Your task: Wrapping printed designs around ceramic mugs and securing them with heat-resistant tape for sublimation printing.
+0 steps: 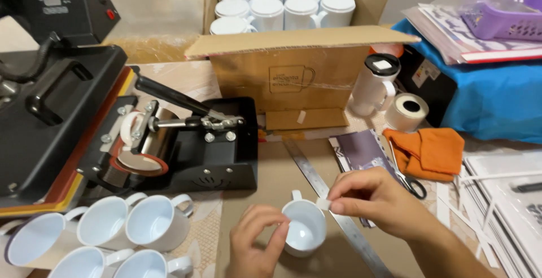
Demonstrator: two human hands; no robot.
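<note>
A white mug (304, 234) stands upright on the brown work surface near the front edge, handle pointing away. My left hand (254, 244) grips its near-left rim, thumb over the edge. My right hand (375, 199) comes in from the right and pinches a small white piece (323, 203) against the mug's right rim. A long steel ruler (316, 179) lies diagonally just behind the mug, passing under my right hand.
A black mug press (186, 142) sits at left beside a larger heat press (39, 120). Several white mugs (113, 235) lie at lower left. A cardboard box (293, 69) holds more mugs. Scissors (409, 182), orange cloth (432, 151), tape roll (407, 111) at right.
</note>
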